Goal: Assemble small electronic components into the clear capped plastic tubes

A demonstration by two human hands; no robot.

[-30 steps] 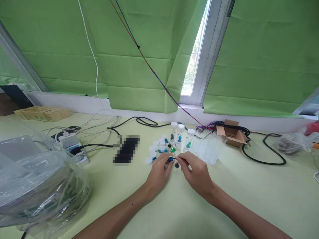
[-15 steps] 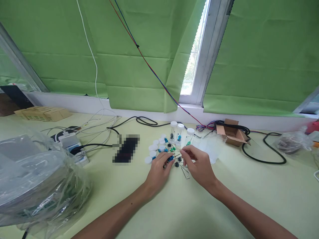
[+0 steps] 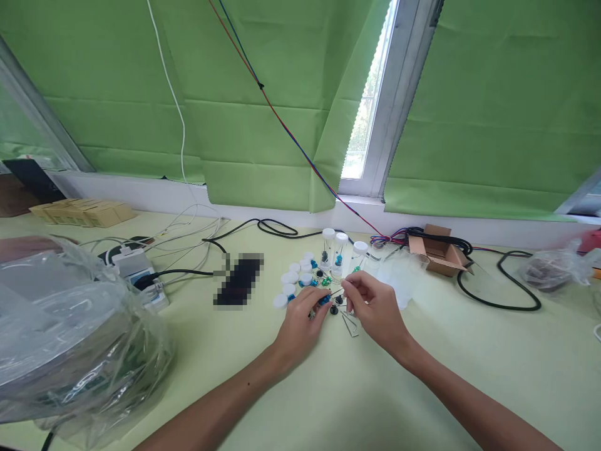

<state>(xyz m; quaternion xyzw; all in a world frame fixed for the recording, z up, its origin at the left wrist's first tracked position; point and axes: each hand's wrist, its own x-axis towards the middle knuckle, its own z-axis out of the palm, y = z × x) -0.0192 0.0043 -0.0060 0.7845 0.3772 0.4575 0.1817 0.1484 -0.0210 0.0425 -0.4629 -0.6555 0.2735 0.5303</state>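
Note:
My left hand (image 3: 303,319) is closed, with a small blue part (image 3: 323,300) pinched between thumb and fingers. Opposite it, my right hand (image 3: 373,307) pinches a thin metal rod that looks like a hex key (image 3: 337,291); its tip points at the blue part, and contact is too small to make out. Below the fingertips lie small black knob-like parts (image 3: 333,309) and bent hex keys (image 3: 349,324). Small green parts (image 3: 326,281) and several white round caps (image 3: 280,301) are spread beyond and beside my left hand.
Three clear tubes with white lids (image 3: 339,255) stand behind the hands. Clear plastic bags (image 3: 399,275) and an open cardboard box (image 3: 436,254) are to the right. A pixelated dark object (image 3: 239,282), a power strip (image 3: 145,285) and a large plastic-wrapped spool (image 3: 79,338) occupy the left.
Both hands stay nearly in place, with the blue part and thin rod still held. The whole view has shifted very slightly.

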